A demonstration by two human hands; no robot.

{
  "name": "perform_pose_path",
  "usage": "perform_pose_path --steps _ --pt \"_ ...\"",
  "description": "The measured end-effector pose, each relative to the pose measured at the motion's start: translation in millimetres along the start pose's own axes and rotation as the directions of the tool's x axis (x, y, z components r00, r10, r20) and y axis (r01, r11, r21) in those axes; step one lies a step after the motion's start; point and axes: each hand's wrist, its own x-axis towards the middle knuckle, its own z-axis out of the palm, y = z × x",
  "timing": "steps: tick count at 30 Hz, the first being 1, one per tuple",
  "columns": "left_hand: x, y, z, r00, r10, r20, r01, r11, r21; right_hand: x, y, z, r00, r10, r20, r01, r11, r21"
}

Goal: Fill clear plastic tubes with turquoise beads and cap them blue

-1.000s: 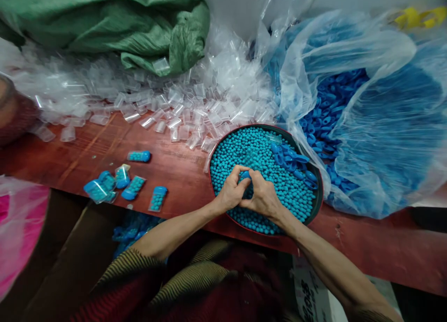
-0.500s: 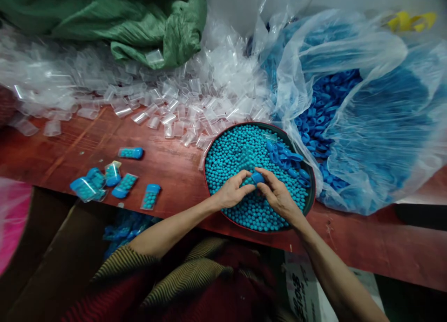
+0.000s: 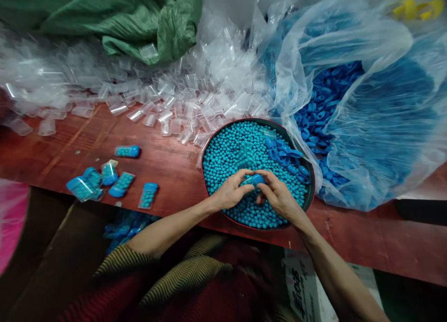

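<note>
Over the round basin (image 3: 204, 180) of turquoise beads (image 3: 226, 145), both my hands meet on one small clear container with a blue cap (image 3: 257, 178). My left hand (image 3: 228, 192) pinches its clear end between thumb and fingers. From the other side, my right hand (image 3: 279, 198) grips the blue cap with thumb and forefinger, other fingers curled beneath. Fingers partly cover the container, so how far the cap sits on it cannot be told. Loose blue caps (image 3: 284, 155) lie on the beads at the basin's right side.
Bead-filled capped containers (image 3: 121, 184) lie on the red table (image 3: 181, 182) at left. Clear empty containers (image 3: 188, 107) are heaped along the back under a green sack (image 3: 150, 28). A plastic bag (image 3: 380, 140) of blue caps stands right of the basin.
My right fingers have shifted slightly around the blue cap, and more of it shows. Both hands stay over the basin. The whole view has moved a little.
</note>
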Motion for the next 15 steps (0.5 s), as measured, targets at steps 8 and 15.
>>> perform_pose_path --steps 8,15 --pt "4.5 -4.7 -2.0 0.987 -0.094 0.133 0.113 0.982 -0.148 2.9 -1.0 -2.2 1.0 0.007 0.009 -0.006 0.994 -0.112" --pt "2.2 -1.0 -1.3 0.981 -0.132 0.139 0.153 0.977 -0.15 0.0 -4.8 -7.6 0.999 -0.004 0.048 0.012 0.987 -0.162"
